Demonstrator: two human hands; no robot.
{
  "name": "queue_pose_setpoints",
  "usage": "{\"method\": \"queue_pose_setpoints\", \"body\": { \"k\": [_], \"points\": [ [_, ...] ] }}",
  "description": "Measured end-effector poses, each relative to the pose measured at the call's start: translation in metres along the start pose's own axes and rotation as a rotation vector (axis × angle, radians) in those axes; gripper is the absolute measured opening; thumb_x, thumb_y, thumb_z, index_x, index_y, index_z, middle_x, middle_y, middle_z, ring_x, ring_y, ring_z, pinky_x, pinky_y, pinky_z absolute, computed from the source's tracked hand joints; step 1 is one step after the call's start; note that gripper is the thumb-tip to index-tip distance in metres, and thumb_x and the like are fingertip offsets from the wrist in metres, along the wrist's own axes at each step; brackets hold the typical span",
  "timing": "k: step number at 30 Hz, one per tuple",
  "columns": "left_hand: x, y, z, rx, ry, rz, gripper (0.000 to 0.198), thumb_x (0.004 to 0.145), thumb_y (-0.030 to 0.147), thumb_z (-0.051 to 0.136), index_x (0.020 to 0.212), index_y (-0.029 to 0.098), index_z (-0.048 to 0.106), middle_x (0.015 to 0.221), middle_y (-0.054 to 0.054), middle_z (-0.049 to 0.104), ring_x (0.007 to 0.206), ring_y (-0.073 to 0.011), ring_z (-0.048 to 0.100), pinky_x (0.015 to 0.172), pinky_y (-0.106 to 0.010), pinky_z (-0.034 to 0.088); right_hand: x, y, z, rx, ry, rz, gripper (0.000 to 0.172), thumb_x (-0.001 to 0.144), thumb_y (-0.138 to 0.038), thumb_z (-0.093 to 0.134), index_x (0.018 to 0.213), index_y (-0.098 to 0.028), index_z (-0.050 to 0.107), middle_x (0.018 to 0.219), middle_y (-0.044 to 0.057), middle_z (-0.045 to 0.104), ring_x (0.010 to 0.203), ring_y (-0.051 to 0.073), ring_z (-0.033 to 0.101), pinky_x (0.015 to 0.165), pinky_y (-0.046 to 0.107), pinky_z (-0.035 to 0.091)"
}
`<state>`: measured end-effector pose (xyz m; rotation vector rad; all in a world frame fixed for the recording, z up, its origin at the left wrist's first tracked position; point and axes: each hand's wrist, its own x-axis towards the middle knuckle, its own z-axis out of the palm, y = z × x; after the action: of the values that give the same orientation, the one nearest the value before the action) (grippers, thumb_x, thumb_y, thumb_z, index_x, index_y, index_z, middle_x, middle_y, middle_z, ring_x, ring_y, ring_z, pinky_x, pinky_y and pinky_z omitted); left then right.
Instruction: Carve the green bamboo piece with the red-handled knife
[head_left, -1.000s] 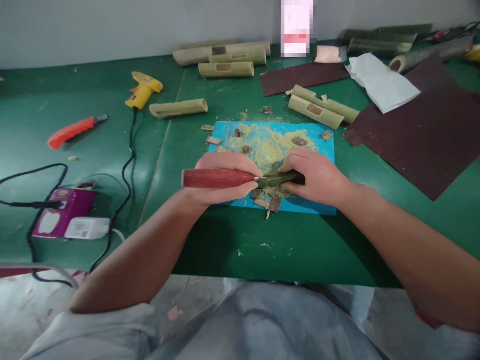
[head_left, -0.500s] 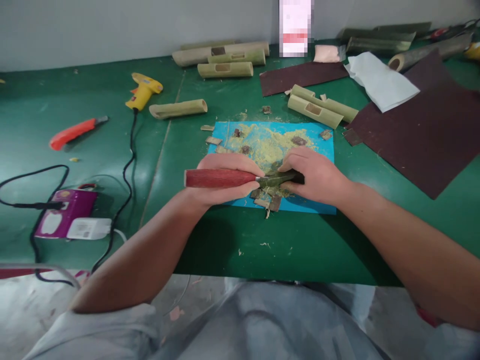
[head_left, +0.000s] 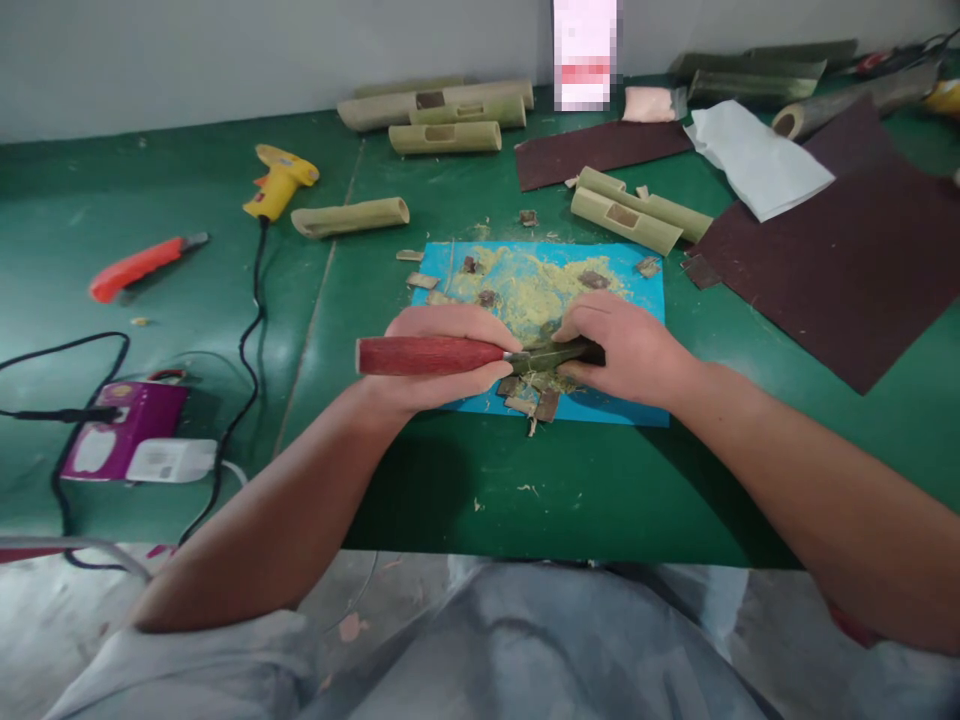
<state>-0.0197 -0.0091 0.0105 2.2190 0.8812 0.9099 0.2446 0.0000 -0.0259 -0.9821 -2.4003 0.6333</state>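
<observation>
My left hand (head_left: 442,330) is closed around a tool with a red wooden handle (head_left: 427,356). The handle points left, and a sliver of metal shows at its right end; the working end is hidden. My right hand (head_left: 622,345) grips a dark green bamboo piece (head_left: 547,357), whose left end meets the tool between my two hands. Under them lies a blue sheet (head_left: 634,405), strewn with yellowish shavings (head_left: 525,290) and several small brown bamboo chips (head_left: 548,405).
Cut bamboo tubes (head_left: 446,138) with rectangular openings lie at the back, more (head_left: 626,220) at centre right. A yellow glue gun (head_left: 279,182), a red utility knife (head_left: 139,268) and a purple box (head_left: 127,430) with cables are left. Dark brown sheets (head_left: 847,290) and white paper (head_left: 757,160) lie right.
My left hand and the red handle have shifted slightly left, away from my right hand. The whole view has also drifted a little. Both grips are unchanged.
</observation>
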Motion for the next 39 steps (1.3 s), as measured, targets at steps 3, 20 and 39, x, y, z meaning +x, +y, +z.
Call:
{"method": "queue_pose_setpoints", "body": {
  "k": [3, 20, 39],
  "points": [
    [-0.002, 0.000, 0.001, 0.033, -0.002, -0.020, 0.009, 0.084, 0.032, 0.082, 0.092, 0.031, 0.078, 0.092, 0.000, 0.082, 0.083, -0.0214, 0.077, 0.079, -0.035, 0.061, -0.001, 0.002, 0.000, 0.006, 0.010, 0.002, 0.013, 0.083, -0.024, 0.071, 0.095, -0.021, 0.066, 0.101, 0.009, 0.068, 0.099, 0.028, 0.061, 0.087, 0.041, 0.049],
    [-0.001, -0.007, 0.010, -0.035, 0.075, -0.114, 0.005, 0.084, 0.031, 0.077, 0.089, 0.029, 0.079, 0.087, 0.000, 0.080, 0.077, -0.0196, 0.073, 0.075, -0.036, 0.059, 0.000, 0.005, -0.003, 0.025, 0.008, 0.029, 0.012, 0.081, -0.024, 0.071, 0.091, -0.022, 0.065, 0.098, 0.008, 0.067, 0.097, 0.027, 0.061, 0.084, 0.040, 0.048],
    [0.002, -0.001, 0.010, -0.003, 0.046, -0.048, 0.006, 0.085, 0.032, 0.078, 0.090, 0.029, 0.078, 0.091, 0.001, 0.081, 0.084, -0.0204, 0.074, 0.083, -0.039, 0.061, 0.000, 0.005, -0.001, 0.028, 0.027, 0.022, 0.012, 0.082, -0.025, 0.071, 0.091, -0.023, 0.065, 0.097, 0.007, 0.067, 0.096, 0.025, 0.060, 0.085, 0.039, 0.047]
  ]
}}
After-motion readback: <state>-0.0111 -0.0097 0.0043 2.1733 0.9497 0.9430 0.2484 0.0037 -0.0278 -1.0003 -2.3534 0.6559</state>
